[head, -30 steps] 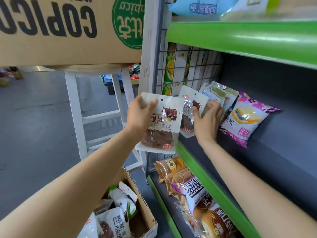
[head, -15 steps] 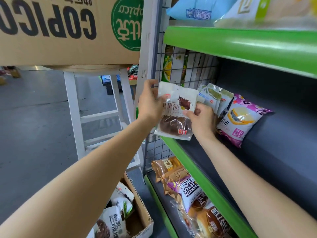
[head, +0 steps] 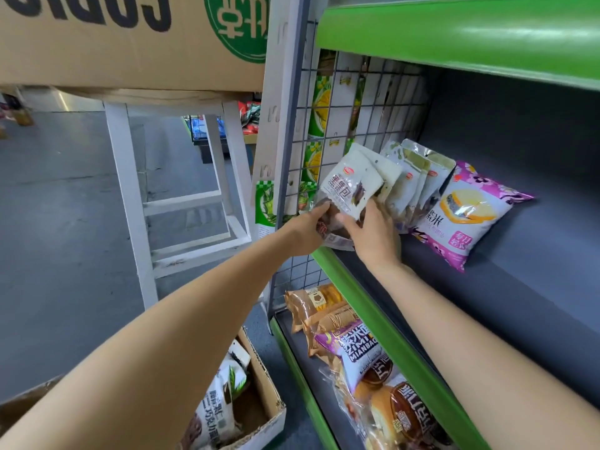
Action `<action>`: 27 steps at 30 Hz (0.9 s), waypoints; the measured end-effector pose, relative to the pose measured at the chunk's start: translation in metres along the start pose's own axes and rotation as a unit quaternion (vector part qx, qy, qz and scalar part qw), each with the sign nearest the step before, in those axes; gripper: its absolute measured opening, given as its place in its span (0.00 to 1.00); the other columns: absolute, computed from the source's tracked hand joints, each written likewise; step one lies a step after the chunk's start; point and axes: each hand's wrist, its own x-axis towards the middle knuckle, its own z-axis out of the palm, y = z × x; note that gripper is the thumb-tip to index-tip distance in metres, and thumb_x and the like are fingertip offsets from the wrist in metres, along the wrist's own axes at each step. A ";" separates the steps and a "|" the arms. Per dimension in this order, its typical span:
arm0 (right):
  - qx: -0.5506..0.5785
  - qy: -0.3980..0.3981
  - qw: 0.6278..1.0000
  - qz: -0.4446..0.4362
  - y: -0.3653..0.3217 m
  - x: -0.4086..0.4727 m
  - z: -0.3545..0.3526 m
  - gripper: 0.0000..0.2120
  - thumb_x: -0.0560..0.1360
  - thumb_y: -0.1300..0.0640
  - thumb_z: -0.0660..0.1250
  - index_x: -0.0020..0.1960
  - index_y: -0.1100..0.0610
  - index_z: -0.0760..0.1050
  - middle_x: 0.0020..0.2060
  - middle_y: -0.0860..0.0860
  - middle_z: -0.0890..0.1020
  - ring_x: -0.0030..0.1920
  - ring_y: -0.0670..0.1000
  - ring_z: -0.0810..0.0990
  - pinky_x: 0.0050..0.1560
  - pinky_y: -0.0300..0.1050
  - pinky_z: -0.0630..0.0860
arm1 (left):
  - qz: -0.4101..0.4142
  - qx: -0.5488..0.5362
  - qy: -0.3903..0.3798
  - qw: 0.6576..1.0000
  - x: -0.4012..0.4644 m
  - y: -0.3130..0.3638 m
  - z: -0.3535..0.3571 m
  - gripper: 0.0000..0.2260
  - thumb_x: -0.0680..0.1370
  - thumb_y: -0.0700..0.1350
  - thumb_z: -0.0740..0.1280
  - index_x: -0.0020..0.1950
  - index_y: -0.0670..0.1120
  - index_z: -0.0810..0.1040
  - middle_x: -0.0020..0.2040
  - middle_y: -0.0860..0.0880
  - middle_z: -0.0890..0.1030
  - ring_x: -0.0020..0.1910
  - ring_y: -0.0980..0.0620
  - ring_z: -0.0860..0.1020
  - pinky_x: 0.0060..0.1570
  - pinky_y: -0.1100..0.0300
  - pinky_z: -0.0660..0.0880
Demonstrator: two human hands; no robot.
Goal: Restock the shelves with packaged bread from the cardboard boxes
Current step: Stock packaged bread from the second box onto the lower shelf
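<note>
While a big corrugated cardboard carton (head: 130, 40) with black lettering and a green round logo filled the upper left on a white wooden frame (head: 130, 196), the shelf unit took the right side: matte grey boards edged in glossy green strip (head: 383, 323), with a wire grid end panel (head: 357, 102). Below left, an open cardboard box (head: 266, 414) sat on the concrete floor, glossy bread packs inside. On the middle shelf, a puffy purple-and-white bread bag (head: 467, 219) leaned against a row of flat white pouches (head: 412, 180). At that row's left end, both hands held one white pouch of dark bread (head: 350, 186), tilted, at the shelf's front edge: the left hand (head: 305, 232) gripped its lower left corner, the right hand (head: 373, 235) pinched its lower right edge. Crinkly bread packs (head: 354, 349) lay on the lower shelf.
</note>
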 end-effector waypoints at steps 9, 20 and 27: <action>-0.010 -0.004 0.999 0.041 -0.006 0.007 0.016 0.30 0.70 0.60 0.73 0.67 0.62 0.63 0.67 0.58 0.70 0.67 0.59 0.69 0.60 0.57 0.74 | -0.025 -0.030 -0.006 0.999 0.010 -0.007 0.007 0.33 0.78 0.31 0.53 0.78 0.53 0.47 0.75 0.44 0.61 0.68 0.44 0.69 0.59 0.58 0.70; 0.058 -0.011 0.996 -0.070 -0.059 -0.086 0.006 0.15 0.74 0.58 0.68 0.59 0.57 0.70 0.59 0.53 0.72 0.61 0.53 0.71 0.58 0.46 0.70 | -0.078 -0.083 0.136 0.984 -0.091 -0.076 -0.009 0.17 0.77 0.32 0.58 0.62 0.43 0.76 0.63 0.46 0.78 0.60 0.47 0.76 0.52 0.63 0.70; 0.103 -0.285 0.950 -0.077 -0.090 -0.162 0.115 0.07 0.75 0.60 0.65 0.53 0.57 0.77 0.51 0.52 0.80 0.53 0.52 0.78 0.53 0.45 0.74 | -0.194 -0.105 0.130 0.967 -0.165 -0.190 0.023 0.11 0.76 0.38 0.63 0.57 0.42 0.79 0.55 0.45 0.81 0.54 0.47 0.78 0.53 0.60 0.72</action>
